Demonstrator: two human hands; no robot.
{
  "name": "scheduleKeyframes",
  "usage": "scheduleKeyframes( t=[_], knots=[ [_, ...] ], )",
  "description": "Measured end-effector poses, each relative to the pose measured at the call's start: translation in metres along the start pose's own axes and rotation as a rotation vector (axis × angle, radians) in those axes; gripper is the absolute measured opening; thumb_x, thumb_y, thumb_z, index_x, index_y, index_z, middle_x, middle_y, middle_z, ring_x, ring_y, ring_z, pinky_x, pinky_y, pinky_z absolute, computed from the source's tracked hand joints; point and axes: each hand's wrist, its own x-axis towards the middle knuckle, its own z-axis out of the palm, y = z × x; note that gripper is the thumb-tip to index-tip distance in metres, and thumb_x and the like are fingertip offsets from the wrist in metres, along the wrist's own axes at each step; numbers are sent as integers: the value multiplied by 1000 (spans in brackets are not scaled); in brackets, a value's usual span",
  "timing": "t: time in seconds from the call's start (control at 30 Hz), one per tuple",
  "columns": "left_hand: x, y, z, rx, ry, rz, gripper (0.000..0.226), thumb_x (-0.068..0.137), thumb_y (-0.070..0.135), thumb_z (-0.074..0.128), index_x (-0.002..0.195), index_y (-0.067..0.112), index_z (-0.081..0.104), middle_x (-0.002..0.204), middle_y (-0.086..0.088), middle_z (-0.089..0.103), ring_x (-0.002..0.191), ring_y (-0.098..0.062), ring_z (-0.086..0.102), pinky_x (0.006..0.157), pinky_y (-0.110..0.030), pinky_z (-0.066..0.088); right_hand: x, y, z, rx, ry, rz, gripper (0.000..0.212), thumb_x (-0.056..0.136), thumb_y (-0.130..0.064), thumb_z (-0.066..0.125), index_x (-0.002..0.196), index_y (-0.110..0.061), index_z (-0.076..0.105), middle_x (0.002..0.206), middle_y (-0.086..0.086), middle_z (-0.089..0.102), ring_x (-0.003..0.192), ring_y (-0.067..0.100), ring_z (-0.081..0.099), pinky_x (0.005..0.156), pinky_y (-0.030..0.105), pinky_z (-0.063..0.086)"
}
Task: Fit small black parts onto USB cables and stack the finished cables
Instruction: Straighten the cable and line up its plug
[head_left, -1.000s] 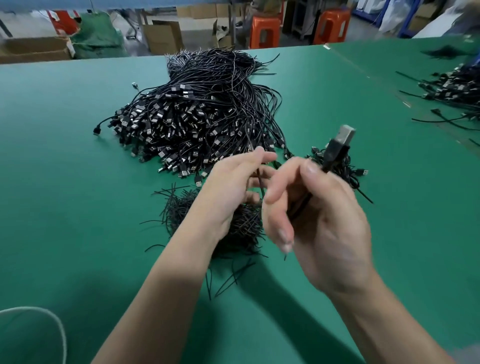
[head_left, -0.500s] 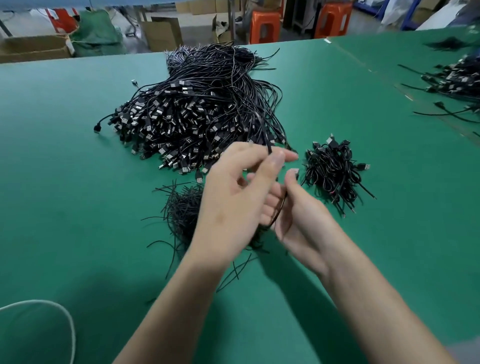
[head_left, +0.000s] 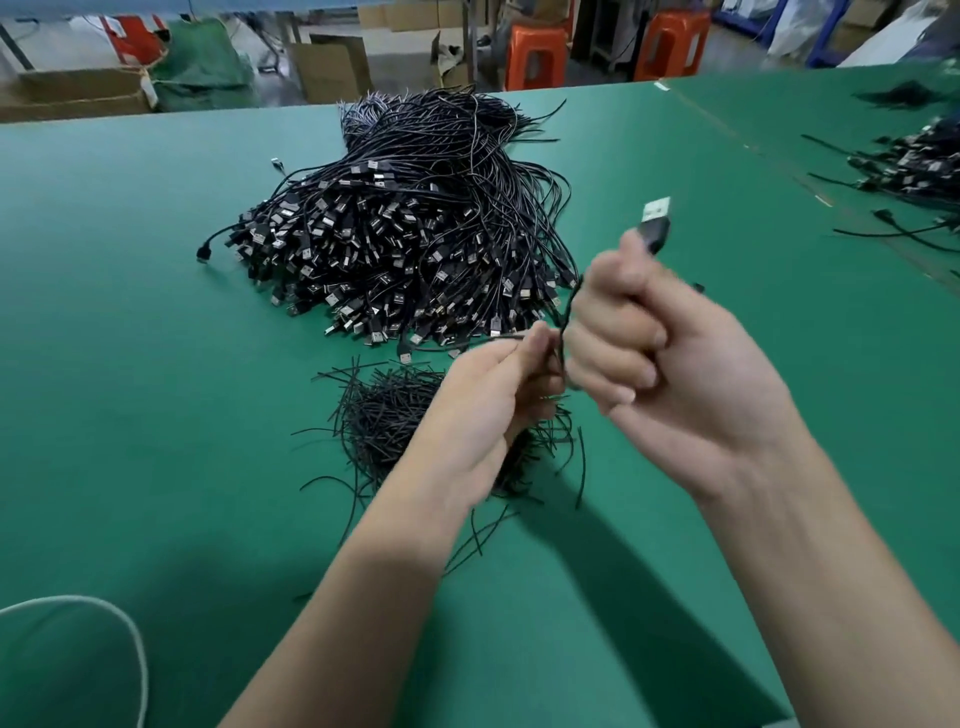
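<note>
While right hand grips USB cable, plug upward; left hand pinches its wire

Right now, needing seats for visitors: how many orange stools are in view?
2. Left stool stands past the far edge of the table, behind the cable pile; right stool stands beside it, further right. Others may be hidden.

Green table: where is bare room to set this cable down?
Bare green table mat left of the big heap of black USB cables and the pile of short black strands; also right of the right hand, before the far-right cable heap. Crowded mid-table.
</note>
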Motion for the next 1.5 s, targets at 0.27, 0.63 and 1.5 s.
scheduleKeyframes(
  t=[0.27, 0.63, 1.5],
  knots=[
    [14, 55, -14, 554, 11, 275, 30, 111, 25, 47, 101, 17, 74, 83, 4, 79, 73, -4, 72, 59, -13, 48, -15, 52, -15, -545, 242, 143, 42, 109, -29, 40, 84, -6, 64, 58, 8, 61, 46, 18, 55, 47, 24, 42],
    [-46, -4, 1, 237, 20, 507, 32, 112, 24, 39, 110, 9, 68, 119, -4, 76, 122, -17, 67, 104, -35, 53, 19, 60, -10, 317, 508, 56, 30, 109, -24, 46, 104, -4, 68, 86, 5, 77, 68, 8, 73, 56, 18, 57],
    [-32, 8, -2, 298, -63, 411, 36, 110, 32, 42, 133, 18, 67, 116, -6, 75, 102, -29, 72, 90, -50, 58, -5, 14, 4, 34, 170, -137, 46, 106, -43, 39, 66, -20, 48, 54, -8, 23, 45, 6, 21, 42, 19, 24]
  ],
)
